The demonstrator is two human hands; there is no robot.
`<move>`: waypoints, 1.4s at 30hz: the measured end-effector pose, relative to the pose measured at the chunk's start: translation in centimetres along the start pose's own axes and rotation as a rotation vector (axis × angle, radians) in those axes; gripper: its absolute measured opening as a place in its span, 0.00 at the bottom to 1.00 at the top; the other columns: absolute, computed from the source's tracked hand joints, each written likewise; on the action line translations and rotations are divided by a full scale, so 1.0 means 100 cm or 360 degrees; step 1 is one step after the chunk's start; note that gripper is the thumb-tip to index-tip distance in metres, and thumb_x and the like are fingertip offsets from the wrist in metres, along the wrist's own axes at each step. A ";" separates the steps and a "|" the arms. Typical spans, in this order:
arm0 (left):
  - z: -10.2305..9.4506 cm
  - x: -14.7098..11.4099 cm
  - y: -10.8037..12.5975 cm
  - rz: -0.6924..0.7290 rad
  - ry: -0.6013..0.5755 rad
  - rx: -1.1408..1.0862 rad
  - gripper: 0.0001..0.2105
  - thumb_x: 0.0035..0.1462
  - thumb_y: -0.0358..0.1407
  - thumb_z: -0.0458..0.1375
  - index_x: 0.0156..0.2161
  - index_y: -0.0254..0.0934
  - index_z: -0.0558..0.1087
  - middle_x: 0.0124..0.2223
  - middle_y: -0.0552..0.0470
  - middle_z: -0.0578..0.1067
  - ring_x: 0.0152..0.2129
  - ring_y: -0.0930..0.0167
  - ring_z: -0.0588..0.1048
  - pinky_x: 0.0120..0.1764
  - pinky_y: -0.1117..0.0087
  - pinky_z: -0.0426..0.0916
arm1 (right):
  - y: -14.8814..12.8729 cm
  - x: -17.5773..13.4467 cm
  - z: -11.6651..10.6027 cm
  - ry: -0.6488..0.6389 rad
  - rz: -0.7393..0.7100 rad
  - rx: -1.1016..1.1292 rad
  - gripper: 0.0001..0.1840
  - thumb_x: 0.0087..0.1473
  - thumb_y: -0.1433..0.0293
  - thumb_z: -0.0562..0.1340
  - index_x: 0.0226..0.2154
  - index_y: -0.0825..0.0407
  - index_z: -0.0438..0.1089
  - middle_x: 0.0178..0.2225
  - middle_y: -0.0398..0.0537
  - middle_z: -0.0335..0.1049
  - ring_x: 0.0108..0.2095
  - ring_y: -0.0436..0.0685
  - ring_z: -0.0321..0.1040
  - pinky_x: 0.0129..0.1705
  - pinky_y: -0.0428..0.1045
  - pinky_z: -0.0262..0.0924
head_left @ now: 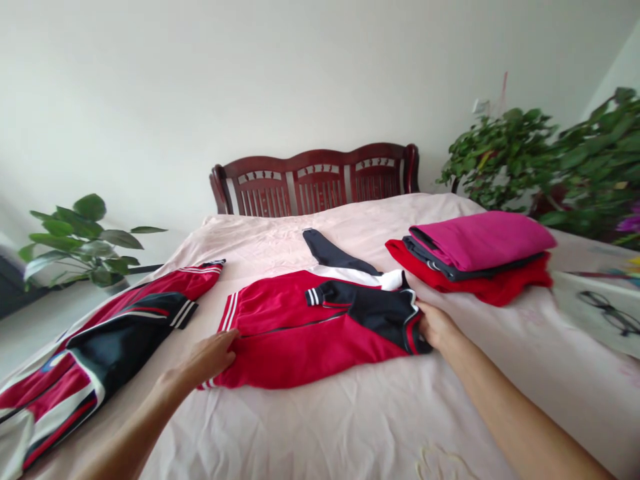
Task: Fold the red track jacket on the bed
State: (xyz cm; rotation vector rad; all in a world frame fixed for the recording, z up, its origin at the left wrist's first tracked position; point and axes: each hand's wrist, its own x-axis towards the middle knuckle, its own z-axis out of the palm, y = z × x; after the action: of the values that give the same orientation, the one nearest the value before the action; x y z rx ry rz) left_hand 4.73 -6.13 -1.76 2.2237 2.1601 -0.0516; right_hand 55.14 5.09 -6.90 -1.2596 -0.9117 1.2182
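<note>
A red, navy and white jacket (295, 360) lies flat on the bed, its striped hem to the left and its collar end to the right. One navy sleeve (345, 300) is folded over the red body. The other sleeve (337, 252) stretches out toward the headboard. At the striped hem, my left hand (215, 353) has its fingers closed on the fabric. My right hand (436, 325) grips the navy edge at the collar end, its fingertips partly hidden by the cloth.
A second red, navy and white jacket (123, 333) lies at the left. Folded clothes, a magenta garment (490, 240) on top, are stacked at the right near eyeglasses (607, 310). Behind the pink sheet (330, 433) stands a wooden headboard (320, 183). Potted plants (87, 247) flank the bed.
</note>
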 end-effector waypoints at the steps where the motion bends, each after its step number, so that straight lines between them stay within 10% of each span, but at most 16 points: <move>1: 0.000 -0.001 0.008 0.0017 0.0106 0.0047 0.21 0.51 0.27 0.51 0.49 0.41 0.75 0.44 0.46 0.80 0.41 0.61 0.78 0.47 0.60 0.70 | 0.000 -0.002 -0.001 0.0000 0.0043 0.0008 0.10 0.57 0.66 0.55 0.34 0.49 0.72 0.33 0.53 0.79 0.39 0.63 0.77 0.44 0.60 0.73; 5: 0.005 -0.012 0.048 0.0470 0.0493 -0.0080 0.20 0.63 0.32 0.48 0.58 0.42 0.71 0.58 0.46 0.73 0.56 0.61 0.70 0.58 0.57 0.64 | -0.005 -0.008 -0.001 -0.0022 0.0285 0.0115 0.12 0.57 0.62 0.59 0.38 0.52 0.73 0.36 0.57 0.80 0.38 0.65 0.78 0.42 0.59 0.74; 9: 0.030 -0.022 0.078 0.0859 0.0304 -0.0188 0.25 0.66 0.41 0.52 0.67 0.48 0.59 0.70 0.50 0.59 0.67 0.59 0.56 0.64 0.51 0.56 | -0.009 -0.004 0.006 -0.0012 0.0291 0.0144 0.13 0.47 0.72 0.66 0.39 0.52 0.72 0.30 0.52 0.80 0.36 0.64 0.78 0.42 0.57 0.74; 14: 0.035 -0.017 0.096 0.0670 0.0192 -0.0600 0.20 0.67 0.43 0.50 0.61 0.44 0.70 0.65 0.48 0.67 0.64 0.59 0.63 0.63 0.52 0.60 | -0.022 -0.006 0.013 0.0005 0.0074 0.0119 0.19 0.48 0.73 0.63 0.45 0.48 0.73 0.35 0.47 0.81 0.41 0.63 0.78 0.46 0.56 0.73; 19: 0.010 0.024 0.123 0.0400 0.0522 -0.1183 0.14 0.63 0.36 0.52 0.49 0.40 0.76 0.48 0.49 0.80 0.47 0.65 0.78 0.51 0.62 0.72 | -0.060 -0.036 0.033 -0.0395 -0.0559 -0.0345 0.21 0.53 0.67 0.63 0.51 0.44 0.74 0.54 0.44 0.74 0.60 0.62 0.64 0.66 0.59 0.53; 25: 0.010 0.093 0.169 0.0526 0.0668 -0.0798 0.33 0.52 0.32 0.61 0.64 0.38 0.62 0.65 0.39 0.63 0.62 0.57 0.63 0.60 0.55 0.61 | -0.087 -0.072 0.056 -0.1017 -0.0874 -0.0653 0.22 0.58 0.63 0.62 0.55 0.43 0.72 0.60 0.45 0.67 0.63 0.62 0.59 0.69 0.62 0.42; 29: 0.016 0.119 0.194 0.0516 0.0503 -0.0562 0.40 0.51 0.40 0.64 0.67 0.40 0.56 0.70 0.39 0.54 0.66 0.54 0.54 0.63 0.52 0.53 | -0.089 -0.082 0.052 -0.1055 -0.0807 -0.0676 0.23 0.58 0.62 0.61 0.56 0.43 0.72 0.58 0.46 0.69 0.62 0.63 0.61 0.68 0.61 0.47; 37: 0.024 0.133 0.194 0.0549 0.0221 -0.0459 0.16 0.55 0.33 0.58 0.50 0.44 0.74 0.52 0.50 0.76 0.52 0.64 0.71 0.56 0.65 0.61 | -0.083 -0.084 0.042 -0.0915 -0.0772 -0.0593 0.22 0.56 0.64 0.61 0.54 0.45 0.73 0.56 0.47 0.72 0.59 0.63 0.64 0.66 0.61 0.49; 42: 0.023 0.134 0.182 0.0125 0.0239 -0.0420 0.29 0.55 0.43 0.59 0.61 0.37 0.64 0.60 0.38 0.68 0.55 0.54 0.67 0.53 0.58 0.64 | -0.080 -0.084 0.042 -0.0811 -0.0843 -0.0520 0.21 0.55 0.64 0.62 0.52 0.45 0.75 0.55 0.47 0.73 0.58 0.62 0.66 0.65 0.60 0.50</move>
State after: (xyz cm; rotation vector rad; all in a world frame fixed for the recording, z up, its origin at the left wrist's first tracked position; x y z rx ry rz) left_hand 23.28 6.65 -4.63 2.2180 2.0050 0.3908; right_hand 50.83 -1.51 2.55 -0.8628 -1.7481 0.9911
